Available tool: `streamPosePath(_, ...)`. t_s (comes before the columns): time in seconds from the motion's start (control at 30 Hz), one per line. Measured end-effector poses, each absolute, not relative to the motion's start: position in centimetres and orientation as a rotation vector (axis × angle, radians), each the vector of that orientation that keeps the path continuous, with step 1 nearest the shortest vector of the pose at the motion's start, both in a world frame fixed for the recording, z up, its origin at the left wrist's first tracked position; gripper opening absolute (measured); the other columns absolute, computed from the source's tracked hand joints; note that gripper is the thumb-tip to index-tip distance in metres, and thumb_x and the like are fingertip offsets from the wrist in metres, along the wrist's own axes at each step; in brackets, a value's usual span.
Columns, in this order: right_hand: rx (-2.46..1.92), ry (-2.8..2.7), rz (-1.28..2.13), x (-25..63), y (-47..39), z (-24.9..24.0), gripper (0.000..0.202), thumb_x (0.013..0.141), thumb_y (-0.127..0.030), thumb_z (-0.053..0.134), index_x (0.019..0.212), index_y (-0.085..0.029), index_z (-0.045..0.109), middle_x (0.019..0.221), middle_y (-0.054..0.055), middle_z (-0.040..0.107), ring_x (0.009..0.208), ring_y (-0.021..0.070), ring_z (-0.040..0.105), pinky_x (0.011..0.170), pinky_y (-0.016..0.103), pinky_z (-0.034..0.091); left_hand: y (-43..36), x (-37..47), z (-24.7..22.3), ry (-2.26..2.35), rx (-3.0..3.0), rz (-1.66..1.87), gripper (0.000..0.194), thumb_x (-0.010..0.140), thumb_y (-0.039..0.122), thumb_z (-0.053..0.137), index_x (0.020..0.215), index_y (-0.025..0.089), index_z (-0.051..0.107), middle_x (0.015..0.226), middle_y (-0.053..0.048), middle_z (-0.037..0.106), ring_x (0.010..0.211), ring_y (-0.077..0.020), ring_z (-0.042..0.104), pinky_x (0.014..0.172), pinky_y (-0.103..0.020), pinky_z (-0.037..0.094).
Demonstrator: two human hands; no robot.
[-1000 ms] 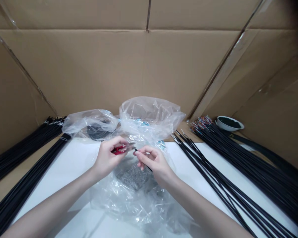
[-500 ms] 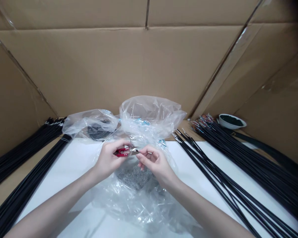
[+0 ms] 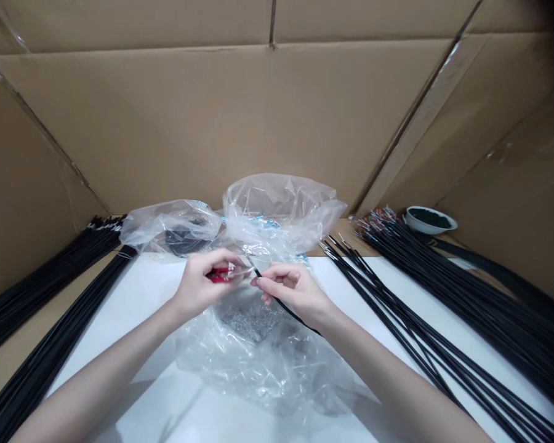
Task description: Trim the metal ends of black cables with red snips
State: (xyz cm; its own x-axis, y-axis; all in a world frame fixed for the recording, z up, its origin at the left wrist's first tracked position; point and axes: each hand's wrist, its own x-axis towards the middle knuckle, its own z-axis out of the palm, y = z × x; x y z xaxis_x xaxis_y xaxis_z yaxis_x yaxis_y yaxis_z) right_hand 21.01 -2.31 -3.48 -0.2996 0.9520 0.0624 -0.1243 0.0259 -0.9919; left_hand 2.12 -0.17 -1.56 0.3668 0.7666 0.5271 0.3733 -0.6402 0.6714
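Observation:
My left hand is closed around red-handled thread snips, whose metal blades point right. In the fingers of my right hand is a black cable; its pale stripped end reaches up and left past the snips' blade tips. The rest of that cable runs down under my right wrist. Whether the blades touch the cable I cannot tell. Below both hands lies a clear plastic bag holding a heap of small shiny silvery pieces.
Bundled black cables lie at the left and right, with several loose cables nearer the middle. Two more plastic bags stand behind my hands. A white bowl with dark green contents sits back right. Cardboard walls enclose the white table.
The black cable in my right hand now shows clearly, with its end raised between the hands. The snips have turned slightly, and my left fingers cover more of them.

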Motion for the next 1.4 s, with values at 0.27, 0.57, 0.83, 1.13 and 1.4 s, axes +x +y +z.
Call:
streamPosePath(0.27,-0.981,-1.338,1.372,20.2,-2.8,-3.5,0.020,0.066,-0.035,0.071,0.067,-0.016,0.070,0.061,-0.001,0.055,0.048,0.0082,0.053,0.049,0.022,0.046,-0.3,3.0,-0.8,1.099,1.708,1.149,0.022,0.075,0.033,0.063,0.069,0.012,0.060,0.057,0.002,0.051,0.053,-0.0070,0.041,0.048,-0.018,0.033)
streamPosePath(0.57,-0.994,-1.202,1.301,19.9,-2.7,-4.4,0.021,0.065,-0.036,0.072,0.067,-0.015,0.067,0.061,0.001,0.059,0.050,0.0104,0.054,0.049,0.024,0.047,-1.1,3.2,-1.5,1.081,1.990,1.155,0.011,0.074,0.023,0.061,0.072,0.013,0.059,0.060,0.001,0.056,0.051,-0.0073,0.046,0.047,-0.016,0.036)
streamPosePath(0.83,-0.931,-0.995,1.436,20.1,-2.3,-4.9,0.023,0.058,-0.029,0.078,0.065,-0.015,0.062,0.055,-0.003,0.058,0.047,0.0081,0.053,0.049,0.021,0.044,-0.7,2.8,-1.6,1.101,2.163,1.164,0.022,0.072,0.025,0.065,0.090,0.014,0.060,0.045,0.009,0.037,0.044,-0.0058,0.032,0.045,-0.017,0.030)
streamPosePath(1.13,-0.935,-0.963,1.645,19.7,-2.8,-4.2,0.025,0.058,-0.033,0.078,0.067,-0.015,0.063,0.057,-0.003,0.055,0.051,0.0078,0.052,0.049,0.020,0.043,-0.1,3.2,-1.8,1.117,1.850,1.095,0.021,0.074,0.032,0.064,0.074,0.013,0.055,0.053,0.006,0.043,0.046,-0.0050,0.035,0.044,-0.016,0.030)
streamPosePath(1.4,-0.922,-0.981,1.567,19.7,-2.5,-4.8,0.025,0.064,-0.038,0.074,0.065,-0.015,0.064,0.061,-0.001,0.058,0.052,0.0073,0.048,0.048,0.020,0.036,-0.3,2.7,-2.6,0.928,2.372,1.175,0.011,0.074,0.010,0.053,0.077,0.014,0.062,0.058,0.002,0.057,0.051,-0.0075,0.046,0.052,-0.018,0.036)
